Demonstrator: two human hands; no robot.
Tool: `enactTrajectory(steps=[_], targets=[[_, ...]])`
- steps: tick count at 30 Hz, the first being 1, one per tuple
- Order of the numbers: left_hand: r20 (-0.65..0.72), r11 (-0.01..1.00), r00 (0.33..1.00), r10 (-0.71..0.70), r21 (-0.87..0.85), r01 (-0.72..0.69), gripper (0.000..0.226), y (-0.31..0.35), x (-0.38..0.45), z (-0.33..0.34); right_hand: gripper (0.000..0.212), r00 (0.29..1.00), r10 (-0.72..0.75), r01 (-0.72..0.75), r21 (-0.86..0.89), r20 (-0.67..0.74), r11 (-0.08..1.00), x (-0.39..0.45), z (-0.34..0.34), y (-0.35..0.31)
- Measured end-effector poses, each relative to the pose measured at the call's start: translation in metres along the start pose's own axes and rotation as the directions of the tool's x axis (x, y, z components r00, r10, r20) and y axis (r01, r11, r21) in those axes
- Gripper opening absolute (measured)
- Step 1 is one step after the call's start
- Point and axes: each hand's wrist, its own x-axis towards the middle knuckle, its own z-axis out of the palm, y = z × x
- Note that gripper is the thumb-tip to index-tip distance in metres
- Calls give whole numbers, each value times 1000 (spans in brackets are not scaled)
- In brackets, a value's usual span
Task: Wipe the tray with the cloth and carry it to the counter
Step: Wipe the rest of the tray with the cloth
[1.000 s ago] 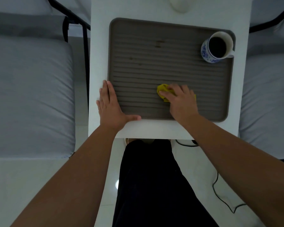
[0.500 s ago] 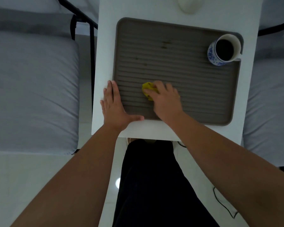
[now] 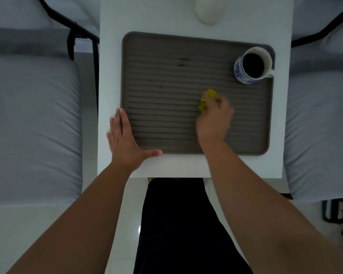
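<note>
A grey-brown ribbed tray (image 3: 158,115) lies on a narrow white table (image 3: 111,56). My right hand (image 3: 214,119) presses a crumpled yellow cloth (image 3: 207,99) onto the tray's middle right; the hand is blurred and the cloth shows only past the fingers. My left hand (image 3: 125,143) lies flat with fingers spread at the tray's near left corner, thumb along the near rim. A blue-and-white mug (image 3: 251,66) with dark liquid stands in the tray's far right corner. Small brown stains (image 3: 183,62) mark the tray's far middle.
A white rounded object (image 3: 208,10) sits on the table beyond the tray. Grey cushioned seats with black frames flank the table, left (image 3: 32,125) and right (image 3: 321,125). My dark-clothed legs (image 3: 182,224) stand at the table's near edge over a pale floor.
My right hand has slid the cloth rightward and farther across the tray, from near the left-middle. My left hand has stayed at the near left corner.
</note>
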Motion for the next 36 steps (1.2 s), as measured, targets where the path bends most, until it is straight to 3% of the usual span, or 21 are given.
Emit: enactTrajectory(steps=[3, 6, 10, 13, 18, 21, 25, 27, 33, 36], targets=[[-4, 1000, 1000, -5, -12, 5, 156, -1, 0, 0, 50, 958, -254, 257, -10, 130, 966, -6, 21, -59], [-14, 1000, 1000, -6, -13, 6, 155, -2, 0, 1, 46, 819, -478, 517, -49, 316, 854, -12, 31, -100], [-11, 1000, 1000, -14, -16, 14, 155, 0, 0, 1, 42, 749, -553, 600, -19, 364, 800, 4, 23, -92], [-5, 1000, 1000, -17, -19, 17, 156, 0, -1, 0, 46, 837, -471, 500, -42, 279, 865, 21, 8, -40], [6, 999, 1000, -12, -36, 12, 154, 1, -1, -1, 52, 982, -185, 189, -155, 39, 970, 31, -37, 64], [9, 1000, 1000, -19, -21, 19, 154, 1, -1, -1, 57, 1000, -11, 10, -190, -5, 982, 38, -54, 97], [18, 1000, 1000, -20, -20, 20, 154, 1, -1, -1, 59, 993, 111, -115, -201, -35, 973, 45, -47, 96], [21, 1000, 1000, -21, -22, 21, 154, 1, -1, -1, 56, 992, 121, -126, -158, -41, 979, 46, -40, 84], [24, 999, 999, -29, -26, 30, 155, 2, -2, 0, 57, 992, -81, 102, -248, 93, 963, 41, -35, 67], [22, 999, 999, -30, -24, 31, 156, 2, -1, 0, 61, 999, 6, 6, -243, 52, 970, 50, -53, 92]])
